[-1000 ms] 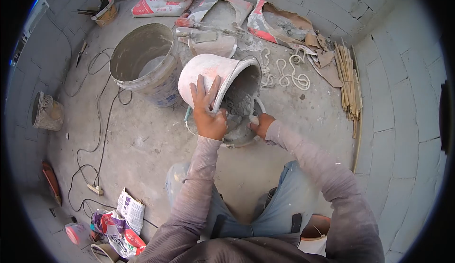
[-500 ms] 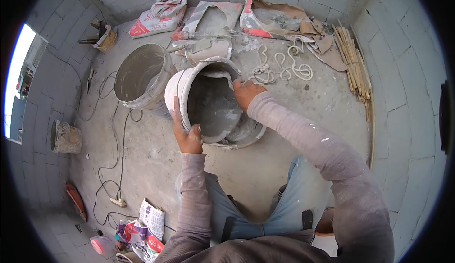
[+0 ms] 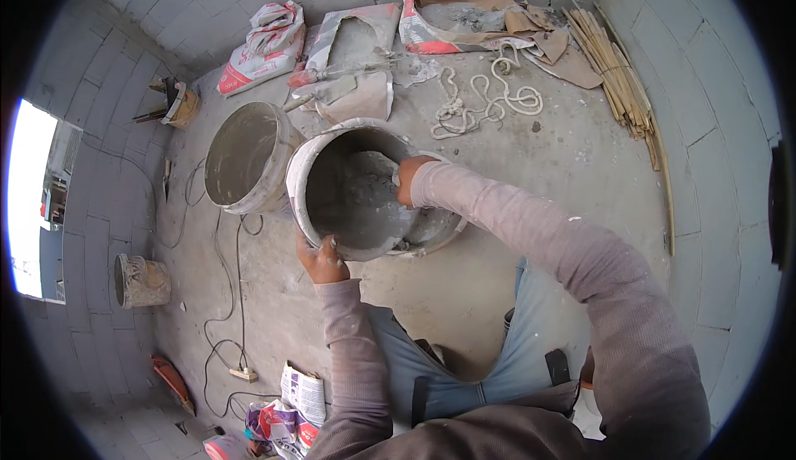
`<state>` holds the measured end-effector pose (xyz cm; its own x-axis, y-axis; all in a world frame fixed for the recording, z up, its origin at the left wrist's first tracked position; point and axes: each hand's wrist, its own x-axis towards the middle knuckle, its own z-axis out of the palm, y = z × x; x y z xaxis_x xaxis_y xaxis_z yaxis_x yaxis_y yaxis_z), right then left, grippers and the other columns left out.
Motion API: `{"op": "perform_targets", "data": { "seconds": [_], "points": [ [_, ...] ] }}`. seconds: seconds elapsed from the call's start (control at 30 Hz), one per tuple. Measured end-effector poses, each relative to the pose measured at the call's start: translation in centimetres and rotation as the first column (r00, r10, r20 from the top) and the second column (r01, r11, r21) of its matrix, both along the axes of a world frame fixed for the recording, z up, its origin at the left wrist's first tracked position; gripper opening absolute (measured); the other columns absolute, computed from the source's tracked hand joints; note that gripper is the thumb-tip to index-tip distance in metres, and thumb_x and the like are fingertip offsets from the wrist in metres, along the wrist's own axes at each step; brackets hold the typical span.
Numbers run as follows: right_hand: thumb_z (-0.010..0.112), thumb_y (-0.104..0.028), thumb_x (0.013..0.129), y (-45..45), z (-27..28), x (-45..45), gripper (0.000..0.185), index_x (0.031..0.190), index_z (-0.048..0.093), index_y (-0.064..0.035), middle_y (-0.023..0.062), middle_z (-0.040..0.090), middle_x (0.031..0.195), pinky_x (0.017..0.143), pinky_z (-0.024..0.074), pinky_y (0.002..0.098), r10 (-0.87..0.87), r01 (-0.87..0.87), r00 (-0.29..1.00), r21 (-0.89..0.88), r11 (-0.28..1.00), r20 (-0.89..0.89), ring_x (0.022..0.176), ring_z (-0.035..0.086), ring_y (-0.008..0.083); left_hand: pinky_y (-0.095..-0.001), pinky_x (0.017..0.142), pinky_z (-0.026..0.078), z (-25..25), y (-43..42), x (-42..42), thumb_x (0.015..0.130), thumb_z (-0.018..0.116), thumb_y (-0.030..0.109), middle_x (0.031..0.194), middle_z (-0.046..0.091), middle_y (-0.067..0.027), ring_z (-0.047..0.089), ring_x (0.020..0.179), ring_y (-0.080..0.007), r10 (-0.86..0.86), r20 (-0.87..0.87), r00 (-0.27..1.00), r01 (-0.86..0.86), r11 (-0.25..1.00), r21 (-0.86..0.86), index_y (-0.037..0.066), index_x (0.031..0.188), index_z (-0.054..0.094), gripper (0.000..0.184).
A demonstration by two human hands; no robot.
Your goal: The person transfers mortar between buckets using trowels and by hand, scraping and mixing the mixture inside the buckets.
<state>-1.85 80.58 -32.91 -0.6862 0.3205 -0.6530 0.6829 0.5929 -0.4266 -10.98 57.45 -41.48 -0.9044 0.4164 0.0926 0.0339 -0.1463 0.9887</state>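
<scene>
A pale bucket (image 3: 297, 185) is tilted with its mouth toward me, over another container (image 3: 452, 232) holding grey mix. My left hand (image 3: 323, 259) grips the tilted bucket low on its left side, thumb at the rim. Inside the bucket's right side is my right hand (image 3: 408, 180), its fingers closed round something pale that is mostly hidden. Wet grey mix (image 3: 373, 180) coats the inner wall beside it. A larger open bucket (image 3: 249, 157) stands just left of the tilted one.
Opened cement bags (image 3: 431, 46) lie along the back wall. A white rope (image 3: 489, 104) and bundled wooden sticks (image 3: 618, 79) are at the right. Black cables (image 3: 240, 278) run over the floor at left, near a small bucket (image 3: 143, 281). Packaging (image 3: 303, 394) lies at lower left.
The bucket has turned from lying sideways so its mouth faces me. My right hand has moved up, then into the bucket. My left hand has shifted down its side. The whole view has shifted.
</scene>
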Motion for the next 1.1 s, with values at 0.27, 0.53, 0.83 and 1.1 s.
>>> {"op": "perform_targets", "data": {
  "seconds": [0.27,0.53,0.83,1.1],
  "points": [
    [0.059,-0.021,0.092,-1.7,-5.4,-3.9,0.036,0.112,0.059,0.0093,0.0249,0.069,0.097,0.064,0.0593,0.041,-0.14,-0.007,0.904,-0.341,0.94,-0.404,0.08,0.071,0.0335,-0.0297,0.084,0.049,-0.2,-0.6,-0.8,0.081,0.051,-0.006,0.115,0.06,-0.0109,0.06,0.096,-0.0181,0.033,0.107,0.994,-0.044,0.994,0.097,-0.004,0.13,0.047,0.049],
    [0.061,-0.012,0.086,-5.6,5.9,-3.5,0.029,0.105,0.068,0.0075,0.0244,0.069,0.109,0.088,0.0574,0.0375,-0.044,0.067,0.903,0.038,0.997,-0.428,0.1,0.07,0.028,-0.034,0.082,0.052,0.5,-1.0,-1.0,0.081,0.054,-0.008,0.115,0.06,-0.0132,0.061,0.1,-0.0204,0.013,0.182,0.983,-0.025,0.998,0.062,-0.002,0.124,0.049,0.044],
    [0.069,-0.014,0.082,-6.9,3.6,-1.6,0.057,0.13,0.05,0.0108,0.0234,0.068,0.114,0.092,0.054,0.0419,0.443,-0.346,0.834,0.312,0.885,-0.33,0.107,0.067,0.0343,-0.0334,0.081,0.053,-0.5,-2.4,-1.7,0.082,0.052,-0.008,0.122,0.055,-0.0153,0.062,0.099,-0.0228,-0.014,0.247,0.969,-0.001,0.998,0.06,0.001,0.132,0.041,0.052],
    [0.066,-0.008,0.085,-3.0,-0.5,2.2,0.036,0.114,0.054,0.0097,0.026,0.065,0.089,0.06,0.0574,0.0442,-0.755,0.422,0.644,-0.88,0.219,0.121,0.079,0.069,0.0351,-0.0345,0.094,0.047,1.1,-0.4,-1.2,0.083,0.052,-0.008,0.133,0.048,-0.0128,0.054,0.111,-0.0221,-0.03,0.237,0.971,-0.019,0.979,0.203,0.002,0.141,0.037,0.061]
  ]
}}
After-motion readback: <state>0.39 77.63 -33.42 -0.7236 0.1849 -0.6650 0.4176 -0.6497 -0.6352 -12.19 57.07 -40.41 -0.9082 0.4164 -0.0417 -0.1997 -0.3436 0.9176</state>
